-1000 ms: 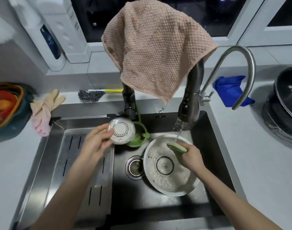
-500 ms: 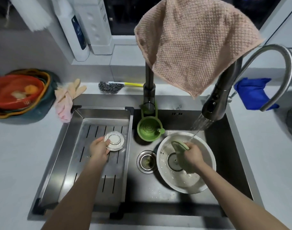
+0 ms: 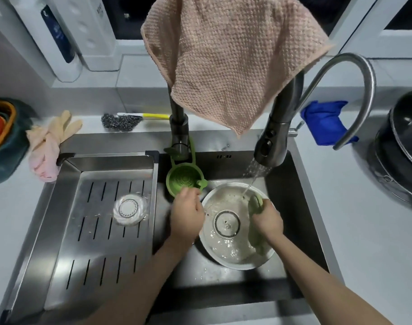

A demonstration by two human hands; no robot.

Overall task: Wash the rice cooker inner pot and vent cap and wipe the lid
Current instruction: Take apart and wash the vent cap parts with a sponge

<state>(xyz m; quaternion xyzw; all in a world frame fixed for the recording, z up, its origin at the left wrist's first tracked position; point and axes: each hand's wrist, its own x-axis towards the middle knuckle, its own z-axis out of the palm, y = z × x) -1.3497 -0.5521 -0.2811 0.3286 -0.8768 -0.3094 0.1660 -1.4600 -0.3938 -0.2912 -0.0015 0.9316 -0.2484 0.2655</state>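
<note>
Spanning most of the view, the steel sink (image 3: 301, 207) is set into the pale bench (image 3: 364, 231) & serves as landmark for everything else. Over its back edge a pink cloth (image 3: 233, 57) hangs on the dark faucet (image 3: 274, 141), w/ water running from the spray head into the basin. Covering the sink's left half is a slotted drain tray (image 3: 59, 231). In the sink's right basin lies a round metal lid plate (image 3: 226, 252), wet, w/ a ring at its centre. Right of the sink on the bench sits a black pot (image 3: 401, 146); behind the sink's right corner, a blue rag (image 3: 324, 123). At the sink's back wall hangs a green strainer (image 3: 185, 178). Left hand (image 3: 187, 213) is at the plate's left rim, fingers curled loosely; can't tell if it grips the rim. Right hand (image 3: 267, 221) is closed around a green sponge (image 3: 255, 231), pressing it on the plate's right side. Vent cap (image 3: 130, 209) rests alone on the tray, well apart from both hands.
</note>
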